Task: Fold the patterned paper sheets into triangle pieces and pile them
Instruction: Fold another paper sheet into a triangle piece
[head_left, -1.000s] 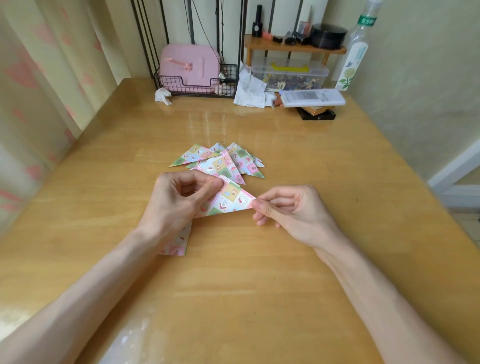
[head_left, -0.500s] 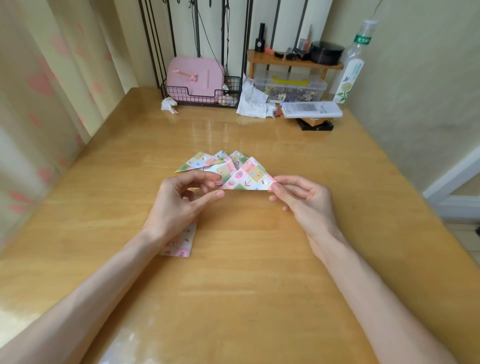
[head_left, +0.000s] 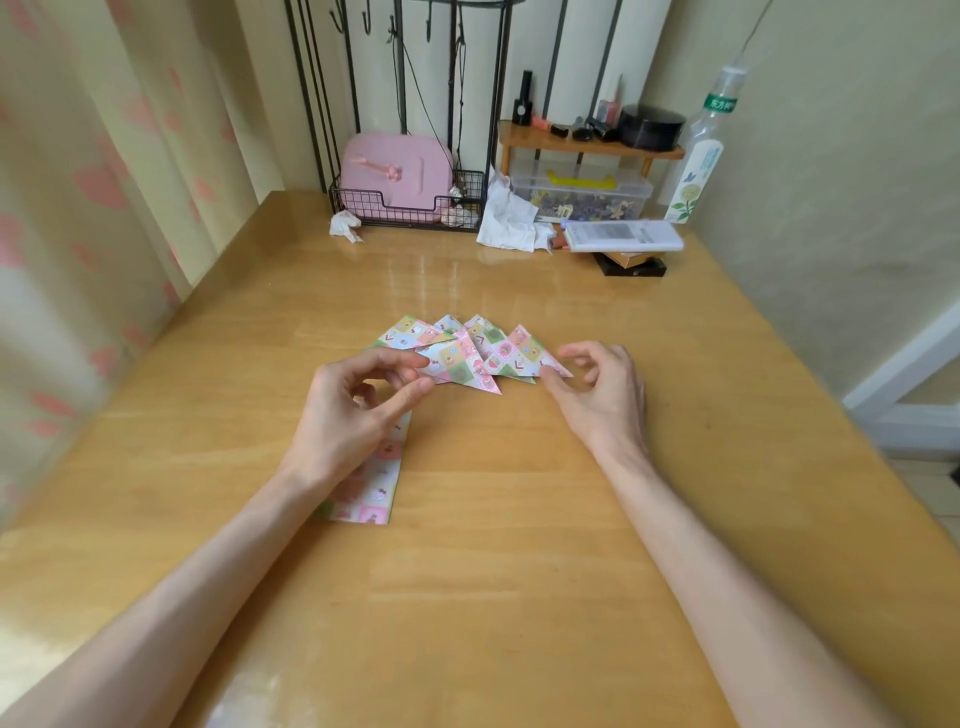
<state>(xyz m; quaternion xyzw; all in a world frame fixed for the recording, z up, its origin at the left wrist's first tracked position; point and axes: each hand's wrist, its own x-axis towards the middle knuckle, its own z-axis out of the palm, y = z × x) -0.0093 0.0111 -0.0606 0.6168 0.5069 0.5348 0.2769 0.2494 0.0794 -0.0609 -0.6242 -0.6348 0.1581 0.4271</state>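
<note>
My right hand (head_left: 597, 400) no longer pinches the folded triangle (head_left: 527, 353), now laid on the pile (head_left: 457, 356), thumb touching its corner, fingers loosely curled, left hand (head_left: 358, 415) relaxed, empty, above the flat sheet (head_left: 376, 488).

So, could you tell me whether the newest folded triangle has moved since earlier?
Yes: the triangle moved from just in front of the pile onto its right end.

Left hand (head_left: 358, 415) and right hand (head_left: 605, 397) loosely curled.

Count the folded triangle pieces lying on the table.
5 triangle pieces show, fanned and overlapping: leftmost piece, second piece, front piece, fourth piece, rightmost piece by the right hand. Overlap may hide more.
</note>
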